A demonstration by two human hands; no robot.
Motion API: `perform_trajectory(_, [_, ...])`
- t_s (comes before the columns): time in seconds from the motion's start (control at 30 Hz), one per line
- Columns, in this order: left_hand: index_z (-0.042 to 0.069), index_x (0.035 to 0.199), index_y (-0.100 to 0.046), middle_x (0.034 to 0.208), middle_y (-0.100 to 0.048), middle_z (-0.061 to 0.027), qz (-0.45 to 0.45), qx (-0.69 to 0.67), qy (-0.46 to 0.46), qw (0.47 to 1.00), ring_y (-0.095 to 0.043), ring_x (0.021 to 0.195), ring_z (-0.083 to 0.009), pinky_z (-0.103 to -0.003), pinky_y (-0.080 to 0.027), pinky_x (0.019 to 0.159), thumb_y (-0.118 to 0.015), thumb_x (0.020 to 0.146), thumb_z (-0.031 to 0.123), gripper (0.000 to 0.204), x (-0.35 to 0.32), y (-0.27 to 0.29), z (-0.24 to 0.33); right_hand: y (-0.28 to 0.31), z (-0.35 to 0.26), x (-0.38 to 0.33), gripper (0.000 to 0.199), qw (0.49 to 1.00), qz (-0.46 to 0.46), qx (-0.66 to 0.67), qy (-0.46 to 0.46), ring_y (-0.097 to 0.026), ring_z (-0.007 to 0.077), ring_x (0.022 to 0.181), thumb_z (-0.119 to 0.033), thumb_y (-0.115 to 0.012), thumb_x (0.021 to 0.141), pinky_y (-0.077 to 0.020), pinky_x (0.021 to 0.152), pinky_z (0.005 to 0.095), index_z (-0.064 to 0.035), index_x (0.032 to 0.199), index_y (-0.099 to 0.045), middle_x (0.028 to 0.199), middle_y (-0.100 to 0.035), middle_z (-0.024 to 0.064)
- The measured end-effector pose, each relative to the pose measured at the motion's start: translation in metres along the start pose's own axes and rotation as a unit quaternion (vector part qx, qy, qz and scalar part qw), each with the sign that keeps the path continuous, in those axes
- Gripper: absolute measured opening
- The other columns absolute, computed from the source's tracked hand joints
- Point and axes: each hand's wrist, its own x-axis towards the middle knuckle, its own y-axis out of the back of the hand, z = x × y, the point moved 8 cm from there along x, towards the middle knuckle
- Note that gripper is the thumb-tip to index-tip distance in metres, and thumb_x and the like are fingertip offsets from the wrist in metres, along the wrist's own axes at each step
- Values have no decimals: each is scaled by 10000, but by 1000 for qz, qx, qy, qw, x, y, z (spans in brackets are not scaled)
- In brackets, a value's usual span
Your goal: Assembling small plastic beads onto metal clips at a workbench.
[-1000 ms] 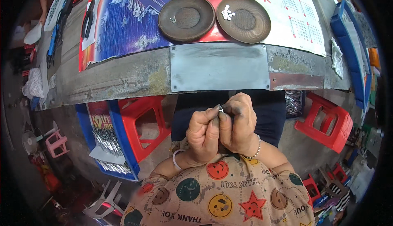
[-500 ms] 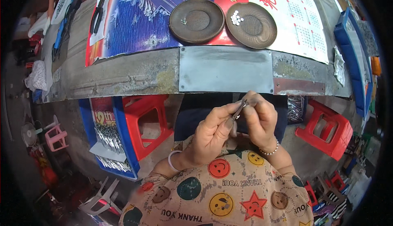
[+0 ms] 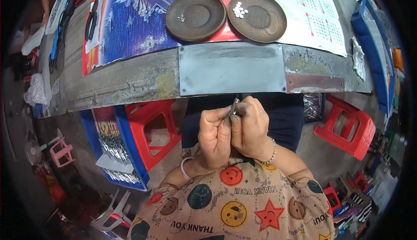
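Observation:
My left hand (image 3: 215,131) and my right hand (image 3: 252,127) meet just in front of the bench edge, both closed. Pinched between their fingertips is a small slim metal part (image 3: 235,105), dark with bright shiny spots. The fingers cover much of it, so its exact kind cannot be made out. Beyond the hands, on the bench, a brown round dish (image 3: 213,27) holds a few tiny metal pieces (image 3: 181,19). Beside it a second brown dish (image 3: 278,25) carries several small white round pieces (image 3: 239,10).
A grey metal plate (image 3: 232,68) is fixed along the bench's front edge. Blue bins with shiny metal parts (image 3: 115,148) stand left, near a red stool (image 3: 152,131); another red stool (image 3: 345,127) stands right. Black-handled pliers (image 3: 91,20) lie far left, a blue tray (image 3: 373,44) right.
Both hands have moved left and come closer together, with the metal part now held more upright. The whole view has shifted slightly, so the dishes sit further left and higher.

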Motion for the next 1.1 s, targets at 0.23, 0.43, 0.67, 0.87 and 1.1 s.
perform_trajectory(0.23, [24,1171,-362,1019,-547,-102,-3,-69,14,997,-502,849,-83,-207,-431,709,-421,968,24,212,-8,3,-4,9,16,8,115,954,-58,259,-139,-583,265,629,-50,-526,893,-471,574,312,58,876,-561,796,-596,142])
perform_trajectory(0.43, [-30,1142,-384,1066,-553,-133,27,-2,-38,999,-553,950,-132,-264,-448,851,-415,957,-18,188,-10,7,6,7,-2,0,163,990,3,140,7,-567,249,680,38,-625,768,-480,625,330,35,911,-548,798,-585,153])
perform_trajectory(0.67, [-36,1134,-401,1069,-560,-141,34,14,-46,998,-555,961,-132,-261,-446,860,-424,959,-6,179,-13,12,6,-6,-9,-9,194,993,72,82,43,-504,294,598,8,-615,776,-415,538,377,32,938,-510,742,-539,129])
perform_trajectory(0.87, [-39,1152,-397,1068,-566,-139,18,13,-25,999,-556,963,-125,-257,-450,859,-399,971,14,188,-9,5,-1,-6,3,-8,148,994,23,81,-64,-532,312,582,-33,-574,830,-430,527,369,44,934,-501,737,-541,153])
perform_trajectory(1.1, [123,1392,-205,836,-519,-20,-94,-270,222,932,-434,639,-34,-182,-368,580,-424,980,94,467,-11,-11,-4,12,8,12,88,968,-53,229,-91,-530,265,565,-28,-567,811,-432,529,318,50,823,-531,719,-532,140])
